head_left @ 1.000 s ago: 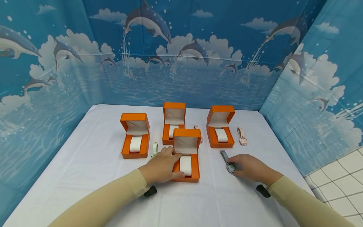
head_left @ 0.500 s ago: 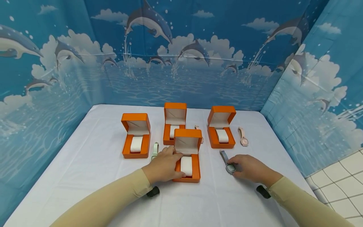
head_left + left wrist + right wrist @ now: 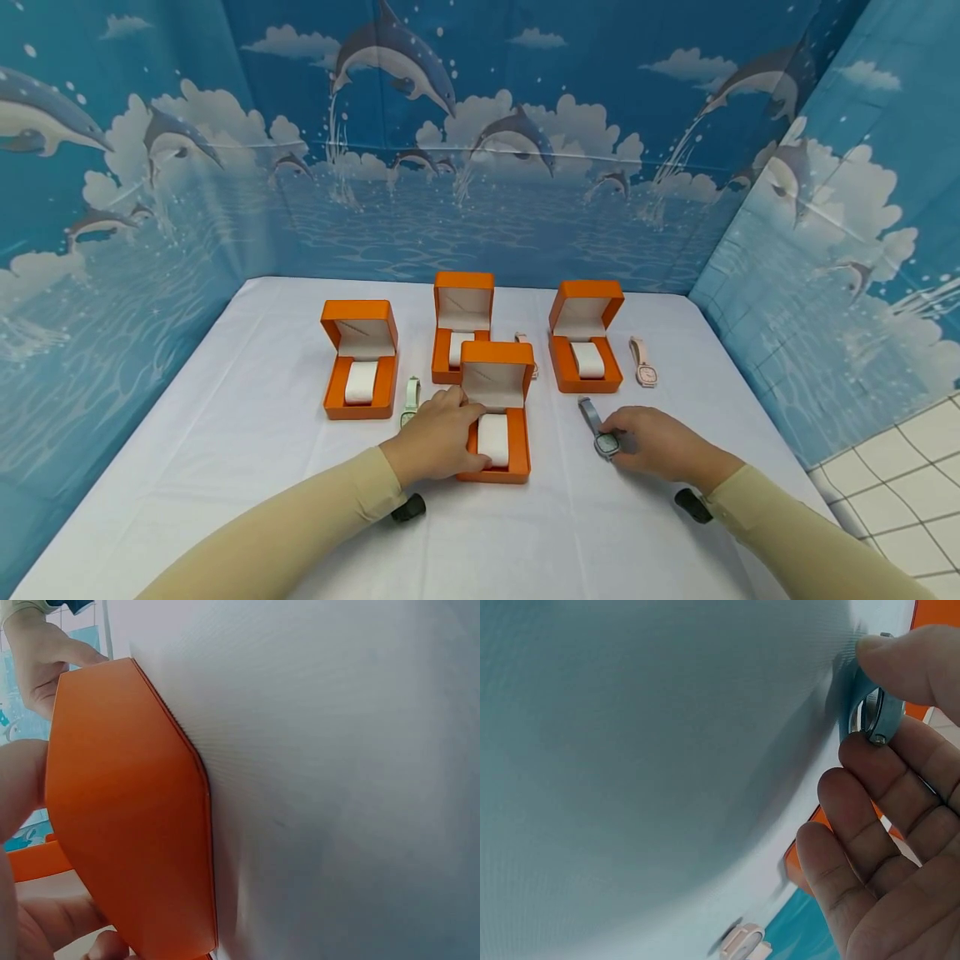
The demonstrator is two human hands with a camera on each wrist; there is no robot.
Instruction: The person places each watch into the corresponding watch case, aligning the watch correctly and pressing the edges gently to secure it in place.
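Observation:
In the head view, my left hand (image 3: 435,439) holds the nearest orange watch box (image 3: 517,450) by its left side, thumb at the front and fingers by the hinge. The lid is up and a white cushion (image 3: 492,440) sits inside. The left wrist view shows the orange outer wall (image 3: 135,802) close up between thumb and fingers. To the right, my right hand (image 3: 663,444) pinches a grey-blue watch (image 3: 606,444) by its case, while the strap lies toward the back. In the right wrist view, thumb and index finger hold the watch (image 3: 885,716) at the white cloth.
Three more open orange boxes stand behind: left (image 3: 360,400), middle (image 3: 462,292) and right (image 3: 585,383). A pale green watch (image 3: 412,393) lies partly behind my left hand. One pink watch (image 3: 643,364) lies at far right; another (image 3: 534,368) is mostly hidden behind the front box.
My right hand and the grey-blue watch have shifted very slightly left. My left hand stays on the front box, and the boxes stand as before.

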